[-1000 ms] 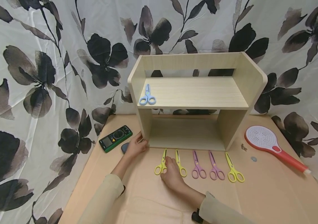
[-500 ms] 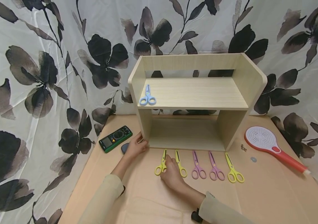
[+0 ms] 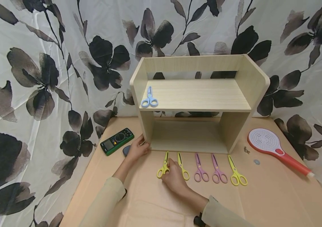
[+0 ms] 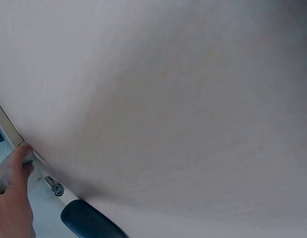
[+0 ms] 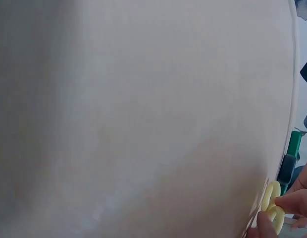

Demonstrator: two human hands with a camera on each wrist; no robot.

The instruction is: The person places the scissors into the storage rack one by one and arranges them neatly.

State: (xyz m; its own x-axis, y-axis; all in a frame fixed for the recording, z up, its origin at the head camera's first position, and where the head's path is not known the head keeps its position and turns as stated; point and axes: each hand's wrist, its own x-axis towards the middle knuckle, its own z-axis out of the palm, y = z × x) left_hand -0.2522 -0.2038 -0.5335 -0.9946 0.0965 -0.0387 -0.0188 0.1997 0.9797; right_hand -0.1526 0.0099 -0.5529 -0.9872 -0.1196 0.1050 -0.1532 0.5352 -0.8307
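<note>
My left hand [image 3: 138, 149] holds the lower left front corner of a pale wooden shelf unit [image 3: 192, 94]; its fingers curl at the panel edge in the left wrist view. My right hand [image 3: 175, 177] is at the leftmost yellow scissors [image 3: 164, 167], its thumb and fingers pinching the yellow handle loops [image 5: 273, 198] in the right wrist view. These scissors lie in a row with a second yellow pair [image 3: 181, 164], two purple pairs [image 3: 199, 167] and another yellow pair [image 3: 237, 171]. Blue scissors [image 3: 149, 97] lie on the upper shelf at its left end.
A green-edged multimeter [image 3: 117, 140] and a dark rounded object [image 3: 126, 150] lie left of the shelf unit. On the right are a red-handled white paddle [image 3: 277, 148], a grey disc [image 3: 256, 161] and small brownish pieces [image 3: 247, 150]. A small metal piece [image 4: 55, 187] shows beside my left hand.
</note>
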